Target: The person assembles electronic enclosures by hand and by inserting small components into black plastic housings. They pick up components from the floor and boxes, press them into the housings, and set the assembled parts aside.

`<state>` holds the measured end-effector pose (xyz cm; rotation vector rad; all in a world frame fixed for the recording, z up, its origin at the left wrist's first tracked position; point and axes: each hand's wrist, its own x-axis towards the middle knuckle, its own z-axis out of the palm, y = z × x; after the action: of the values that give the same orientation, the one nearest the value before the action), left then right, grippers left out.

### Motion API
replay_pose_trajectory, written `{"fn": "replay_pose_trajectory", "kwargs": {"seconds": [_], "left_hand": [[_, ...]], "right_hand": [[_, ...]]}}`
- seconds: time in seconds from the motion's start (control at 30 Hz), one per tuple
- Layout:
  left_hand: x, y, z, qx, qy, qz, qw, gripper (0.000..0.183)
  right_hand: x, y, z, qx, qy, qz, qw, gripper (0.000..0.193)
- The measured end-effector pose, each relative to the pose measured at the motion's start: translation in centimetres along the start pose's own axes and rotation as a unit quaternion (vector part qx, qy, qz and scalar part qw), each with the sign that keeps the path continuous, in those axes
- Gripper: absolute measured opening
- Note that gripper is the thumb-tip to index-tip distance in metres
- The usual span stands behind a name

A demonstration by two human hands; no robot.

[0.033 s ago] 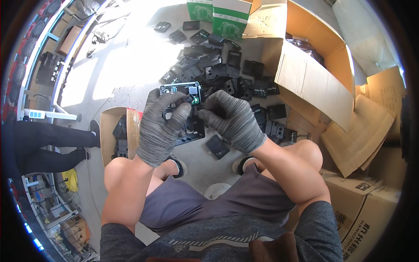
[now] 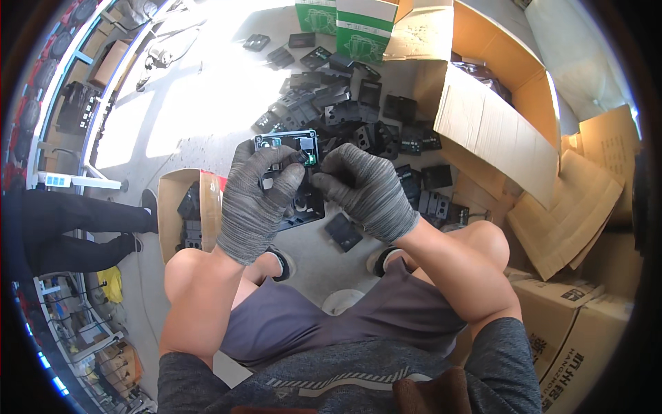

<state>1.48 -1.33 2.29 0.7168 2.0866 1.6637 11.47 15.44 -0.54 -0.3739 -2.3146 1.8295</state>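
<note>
Both my hands wear grey knitted gloves and meet over an opened black plastic case [image 2: 301,222], held up above the floor between my knees. A green circuit board [image 2: 307,158] shows in its far half. My left hand [image 2: 258,190] is closed on the case's left side, thumb and fingers bent over its middle. My right hand [image 2: 365,186] is closed in a pinch at the case's right edge. Whatever small part lies between its fingertips is hidden. Below the case, a single black case [image 2: 343,232] lies on the floor.
Many black cases [image 2: 348,110] lie heaped ahead. A big open carton [image 2: 496,124] stands at right, green-and-white boxes [image 2: 365,31] behind the heap. A small carton [image 2: 167,214] holding black units is left, near another person's legs [image 2: 89,212]. Flattened cardboard [image 2: 569,207] leans far right.
The case has shifted very slightly in my hands. Both hands keep nearly the same pose.
</note>
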Motion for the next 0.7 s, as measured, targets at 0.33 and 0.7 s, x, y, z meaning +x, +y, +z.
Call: {"fn": "replay_pose_trajectory", "kwargs": {"seconds": [0.33, 0.7], "left_hand": [[-0.3, -0.9, -0.1, 0.044, -0.014, 0.069, 0.997, 0.021], [-0.3, -0.4, -0.6, -0.116, -0.068, -0.058, 0.989, 0.031]], "right_hand": [[0.4, 0.1, 0.0, -0.074, 0.006, -0.102, 0.992, 0.015], [1.1, -1.3, -1.2, 0.021, -0.054, -0.151, 0.987, 0.040]]}}
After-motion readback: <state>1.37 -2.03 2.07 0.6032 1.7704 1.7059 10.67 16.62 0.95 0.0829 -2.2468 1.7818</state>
